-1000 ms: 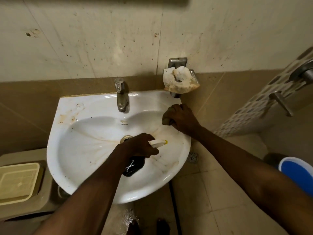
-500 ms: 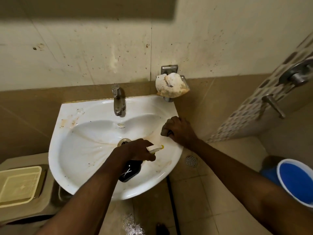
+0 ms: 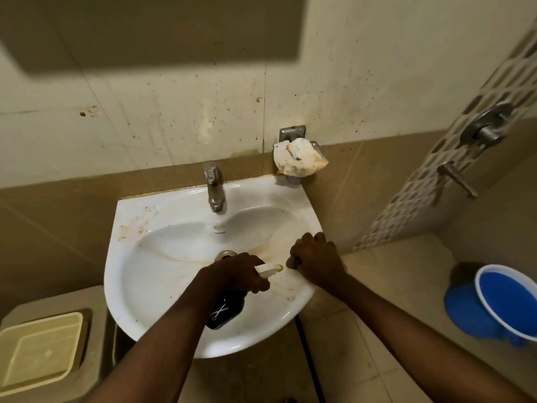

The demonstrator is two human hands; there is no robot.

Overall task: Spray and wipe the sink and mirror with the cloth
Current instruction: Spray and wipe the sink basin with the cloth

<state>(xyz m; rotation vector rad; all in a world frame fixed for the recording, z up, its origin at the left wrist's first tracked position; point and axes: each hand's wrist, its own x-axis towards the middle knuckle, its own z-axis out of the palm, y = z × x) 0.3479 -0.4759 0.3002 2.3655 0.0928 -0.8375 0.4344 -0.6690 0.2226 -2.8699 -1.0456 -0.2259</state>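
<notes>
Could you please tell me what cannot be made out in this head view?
- What the curled right hand holds: its fingers hide it.
- The black spray bottle: its top sits under the left hand.
- The mirror: only a dark edge at the frame's top.
- The round blue plastic bucket: cut by the right edge.

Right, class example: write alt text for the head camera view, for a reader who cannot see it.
Seen from above, a person's left hand grips a dark spray bottle over a stained white sink, its nozzle pointing at the fisted right hand on the basin's right side. A tap stands behind; a blue bucket sits on the floor.
</notes>
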